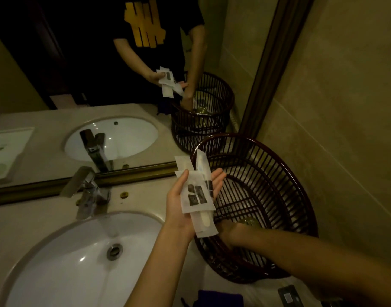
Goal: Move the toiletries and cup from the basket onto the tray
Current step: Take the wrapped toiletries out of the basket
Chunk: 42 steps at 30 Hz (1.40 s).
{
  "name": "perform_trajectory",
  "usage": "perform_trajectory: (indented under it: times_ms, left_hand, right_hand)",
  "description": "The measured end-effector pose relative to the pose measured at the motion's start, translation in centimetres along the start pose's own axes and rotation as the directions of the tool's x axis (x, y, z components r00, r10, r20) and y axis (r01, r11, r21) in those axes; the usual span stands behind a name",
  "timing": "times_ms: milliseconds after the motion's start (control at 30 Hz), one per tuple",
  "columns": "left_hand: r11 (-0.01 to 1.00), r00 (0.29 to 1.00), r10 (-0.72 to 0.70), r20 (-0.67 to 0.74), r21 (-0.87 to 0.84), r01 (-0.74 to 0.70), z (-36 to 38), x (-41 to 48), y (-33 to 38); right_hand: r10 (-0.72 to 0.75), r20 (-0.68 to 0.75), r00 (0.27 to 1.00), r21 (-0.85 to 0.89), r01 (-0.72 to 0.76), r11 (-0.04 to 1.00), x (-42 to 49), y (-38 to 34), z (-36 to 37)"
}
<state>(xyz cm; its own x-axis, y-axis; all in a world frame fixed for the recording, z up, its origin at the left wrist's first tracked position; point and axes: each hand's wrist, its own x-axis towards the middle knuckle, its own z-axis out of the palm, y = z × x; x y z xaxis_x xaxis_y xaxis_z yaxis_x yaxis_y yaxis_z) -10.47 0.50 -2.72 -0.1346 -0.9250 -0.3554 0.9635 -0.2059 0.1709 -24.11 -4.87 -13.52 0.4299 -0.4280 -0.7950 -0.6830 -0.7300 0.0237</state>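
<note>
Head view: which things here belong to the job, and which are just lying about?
Job: white toiletry packets lying on the left hand; dark slatted basket; greenish cup in its bottom; right hand reaching in.
Lying about: sink, faucet, mirror, purple cloth.

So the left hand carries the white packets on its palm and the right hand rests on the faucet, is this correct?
Not quite. The left hand does carry the white packets on its palm, but the right hand is not on the faucet: it reaches down into the dark basket beside the sink. The head view shows this.
</note>
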Motion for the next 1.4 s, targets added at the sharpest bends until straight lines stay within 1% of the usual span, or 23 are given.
perform_trajectory:
  times_ms: [67, 233, 367, 433, 467, 533, 567, 600, 633, 667, 700, 733, 833, 933, 1000, 1067, 1100, 1167, 1267, 1300, 1333, 1367, 1400]
  left_hand:
    - [0.999, 1.0, 0.014, 0.026, 0.033, -0.015, 0.0, 0.0, 0.0]
    - [0.996, 0.999, 0.035, 0.031, 0.077, -0.037, 0.1, -0.4, 0.0]
    - [0.993, 0.999, 0.052, -0.016, 0.103, -0.05, 0.3, -0.6, 0.0]
    - [0.993, 0.998, 0.059, -0.016, 0.101, -0.057, 0.4, -0.6, 0.1]
    - [0.993, 0.998, 0.059, -0.02, 0.103, -0.056, 0.4, -0.6, 0.2]
    - [0.995, 0.998, 0.061, -0.032, 0.083, -0.059, 0.2, -0.4, 0.2]
    - [0.996, 0.997, 0.064, -0.036, 0.066, -0.062, 0.2, -0.3, 0.3]
    - [0.996, 0.997, 0.071, -0.032, 0.06, -0.069, 0.2, -0.2, 0.3]
    - [0.994, 0.996, 0.08, -0.033, 0.071, -0.077, 0.2, -0.2, 0.3]
    - [0.993, 0.995, 0.088, -0.038, 0.088, -0.084, 0.1, -0.2, 0.2]
    - [0.99, 0.995, 0.09, -0.047, 0.111, -0.084, 0.1, -0.2, 0.2]
    - [0.988, 0.995, 0.089, -0.054, 0.134, -0.081, 0.1, -0.2, 0.2]
    - [0.973, 0.993, 0.107, -0.048, 0.211, -0.095, 0.0, -0.1, 0.3]
    - [0.972, 0.995, 0.094, -0.028, 0.218, -0.085, 0.0, -0.2, 0.3]
    - [0.969, 0.995, 0.093, -0.04, 0.234, -0.082, -0.1, -0.2, 0.2]
    - [0.961, 0.993, 0.108, -0.042, 0.26, -0.094, -0.2, -0.3, 0.2]
    - [0.958, 0.993, 0.111, -0.048, 0.269, -0.094, -0.2, -0.4, 0.3]
    - [0.958, 0.991, 0.117, -0.069, 0.272, -0.094, -0.2, -0.4, 0.2]
    - [0.968, 0.991, 0.118, -0.066, 0.23, -0.1, 0.0, -0.4, -0.1]
    - [0.975, 0.993, 0.105, -0.049, 0.2, -0.093, 0.1, -0.4, -0.1]
    - [0.981, 0.995, 0.092, -0.033, 0.171, -0.085, 0.3, -0.5, -0.2]
    - [0.986, 0.996, 0.085, -0.014, 0.148, -0.082, 0.3, -0.5, -0.2]
    - [0.987, 0.997, 0.081, 0.001, 0.139, -0.081, 0.2, -0.3, -0.1]
  right_hand:
    - [-0.003, 0.035, 0.999, 0.05, 0.001, 0.999, -0.2, 0.0, -0.4]
    - [-0.036, 0.075, 0.997, 0.294, 0.012, 0.956, 0.3, 1.0, -0.7]
    - [-0.048, 0.063, 0.997, 0.322, 0.025, 0.946, 0.2, 2.2, -2.8]
    - [-0.022, -0.045, 0.999, 0.404, 0.039, 0.914, -0.8, 3.7, -4.7]
    - [0.008, -0.15, 0.989, 0.46, 0.063, 0.886, -1.8, 4.7, -5.7]
    - [0.139, -0.415, 0.899, 0.548, 0.125, 0.827, -4.3, 6.5, -7.2]
    - [0.224, -0.521, 0.823, 0.617, 0.182, 0.766, -5.7, 7.1, -7.8]
    - [0.303, -0.596, 0.744, 0.696, 0.29, 0.656, -7.2, 7.4, -8.3]
    - [0.364, -0.638, 0.678, 0.746, 0.431, 0.507, -8.7, 7.4, -8.7]
    - [0.395, -0.657, 0.643, 0.754, 0.551, 0.358, -10.2, 7.1, -9.1]
    - [0.383, -0.672, 0.634, 0.735, 0.632, 0.245, -11.4, 6.5, -9.5]
    - [0.343, -0.688, 0.639, 0.718, 0.668, 0.196, -12.4, 5.6, -9.8]
    - [0.224, -0.709, 0.669, 0.705, 0.656, 0.269, -13.8, 2.5, -10.4]
    - [0.202, -0.714, 0.671, 0.692, 0.63, 0.352, -13.5, 0.1, -10.6]
    - [0.234, -0.75, 0.619, 0.635, 0.573, 0.519, -12.8, -0.8, -10.5]
    - [0.278, -0.808, 0.519, 0.538, 0.46, 0.706, -12.2, -1.3, -10.4]
    - [0.284, -0.827, 0.486, 0.51, 0.434, 0.743, -12.1, -1.3, -10.4]
    - [0.266, -0.833, 0.484, 0.504, 0.469, 0.725, -11.9, -0.6, -10.3]
    - [0.336, -0.781, 0.526, 0.617, 0.571, 0.541, -12.1, 2.4, -9.8]
    - [0.384, -0.767, 0.514, 0.638, 0.548, 0.541, -11.9, 3.9, -9.5]
    - [0.419, -0.749, 0.513, 0.654, 0.472, 0.591, -11.5, 5.5, -8.9]
    - [0.434, -0.714, 0.55, 0.668, 0.349, 0.657, -11.0, 7.0, -8.2]
    - [0.431, -0.643, 0.633, 0.671, 0.194, 0.716, -10.1, 8.1, -7.2]
